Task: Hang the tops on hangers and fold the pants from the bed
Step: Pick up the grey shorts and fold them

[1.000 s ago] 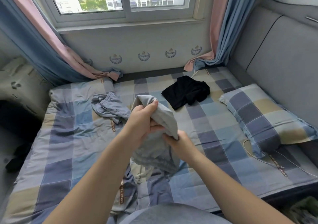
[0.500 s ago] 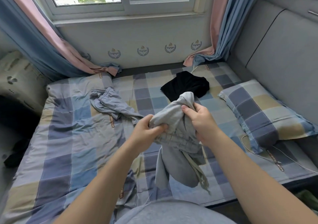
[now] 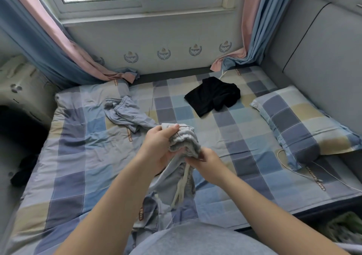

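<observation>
**Grey pants lifted off the bed, both hands on the waistband**

The left hand (image 3: 158, 147) curls fingers and thumb round the bunched elastic band of the grey pants (image 3: 184, 143), and the right hand (image 3: 205, 162) pinches the same band just below. That two-point grip looks meant to find the band's ends, so the legs can drop straight for folding. The legs and the pale drawstring (image 3: 181, 186) dangle above the bed (image 3: 78, 156), over the middle of its near edge. Waiting their turn are blue-grey pants (image 3: 127, 113), crumpled toward the far left corner, and a black top (image 3: 213, 96) near the far edge, just beside the pillow (image 3: 301, 121) at the right edge. No hanger in sight.
</observation>
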A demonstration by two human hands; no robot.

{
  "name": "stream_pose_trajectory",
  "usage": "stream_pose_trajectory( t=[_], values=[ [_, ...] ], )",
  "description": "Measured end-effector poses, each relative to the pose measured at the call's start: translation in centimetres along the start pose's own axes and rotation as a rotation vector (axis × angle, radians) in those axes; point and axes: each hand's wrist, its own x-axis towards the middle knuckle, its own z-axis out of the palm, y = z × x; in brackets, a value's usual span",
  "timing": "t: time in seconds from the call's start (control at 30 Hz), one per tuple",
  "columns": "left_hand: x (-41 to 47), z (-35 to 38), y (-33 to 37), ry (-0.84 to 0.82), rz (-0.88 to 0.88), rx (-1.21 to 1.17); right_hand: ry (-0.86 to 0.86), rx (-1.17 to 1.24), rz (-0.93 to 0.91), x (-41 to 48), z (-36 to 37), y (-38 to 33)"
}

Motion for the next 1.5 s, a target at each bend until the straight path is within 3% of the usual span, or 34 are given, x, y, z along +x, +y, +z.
stream_pose_trajectory(
  t=[0.17,0.27,0.37,0.5,0.6,0.67,0.8,0.9,1.0,1.17,1.33,1.4,1.5],
  values=[
    [1.7,-2.8,0.4,0.303,0.139,0.122,0.006,0.038,-0.085,-0.4,-2.5,-1.0],
    [2.4,-4.9,0.2,0.426,0.26,0.476,-0.029,0.097,-0.083,-0.5,-3.9,-2.1],
    [2.1,-5.8,0.5,0.217,0.385,0.769,-0.064,0.107,-0.091,-0.6,-5.5,-3.0],
    [1.4,-5.8,0.4,-0.16,0.217,1.147,-0.006,-0.04,-0.129,-0.1,-7.1,-3.6],
    [1.9,-5.5,-1.6,-0.244,0.147,1.504,0.131,-0.292,-0.184,0.6,-7.2,-3.4],
    [2.5,-5.2,-3.3,-0.26,0.173,1.609,0.205,-0.445,-0.237,1.0,-7.0,-3.1],
    [4.1,-6.7,-4.8,-0.005,0.14,1.569,0.253,-0.727,-0.175,2.2,-6.8,-0.4],
    [5.5,-9.5,-5.5,0.189,0.054,1.619,0.255,-0.971,0.097,2.3,-7.8,3.3],
    [5.8,-13.0,-6.5,0.31,-0.087,1.612,0.274,-1.048,0.346,1.2,-9.4,7.4],
    [3.5,-20.2,-6.4,0.487,-0.316,1.464,0.491,-0.804,0.6,-0.3,-12.1,11.5],
    [2.5,-22.6,-7.0,0.564,-0.371,1.359,0.673,-0.075,0.653,0.3,-12.0,11.5],
    [2.8,-22.5,-7.3,0.593,-0.367,1.19,0.717,0.231,0.681,0.7,-11.4,10.7],
    [2.8,-21.9,-7.4,0.706,-0.416,0.763,0.708,0.46,0.717,1.0,-11.4,9.9]
  ],
)
